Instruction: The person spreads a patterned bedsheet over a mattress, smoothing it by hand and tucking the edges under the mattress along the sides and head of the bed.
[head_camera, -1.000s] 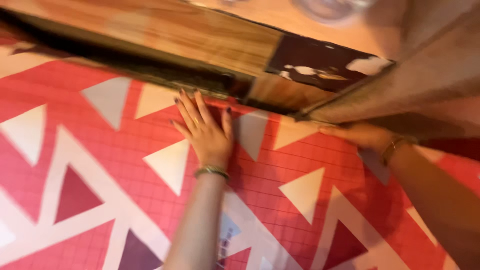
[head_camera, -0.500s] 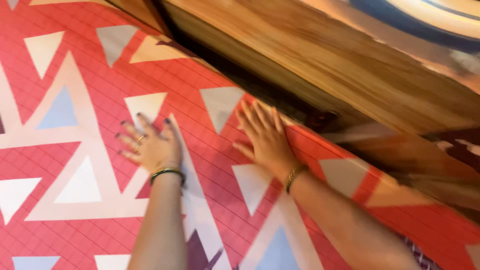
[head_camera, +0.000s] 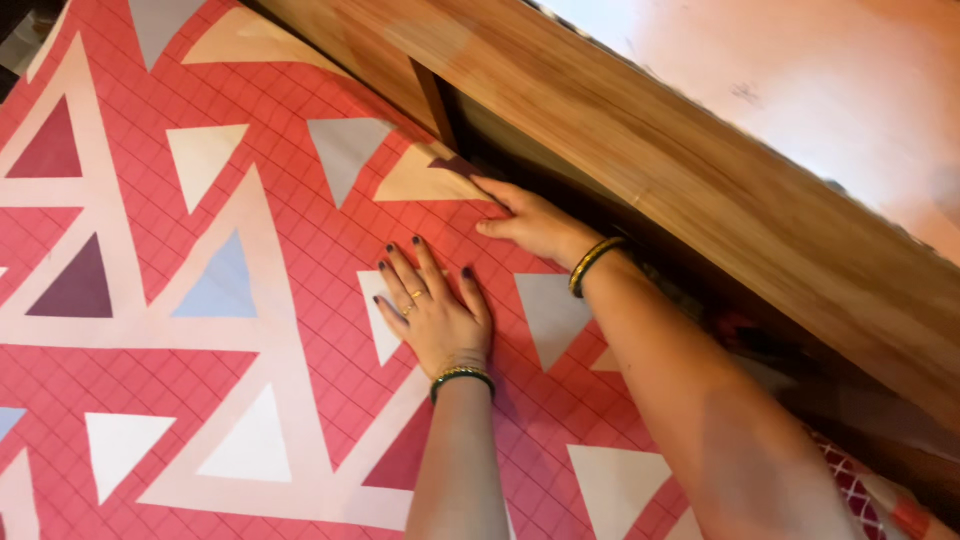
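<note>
Head view: red mat (head_camera: 300, 240) with a grid pattern and pale triangles lies flat, filling the lower left, its far edge running along the base of a wooden furniture piece (head_camera: 700, 190). Left hand (head_camera: 435, 310) rests palm-down on the mat, fingers spread, gripping nothing. Right hand (head_camera: 530, 220) lies flat just beyond it, fingertips pressing the mat's edge at the dark gap beneath the wood; the two hands near but not touching.

Both forearms are bare. The left hand (head_camera: 437, 315) wears dark nail polish, a gold ring and a green-and-gold bangle. The right hand (head_camera: 535, 222) wears a gold bangle.
</note>
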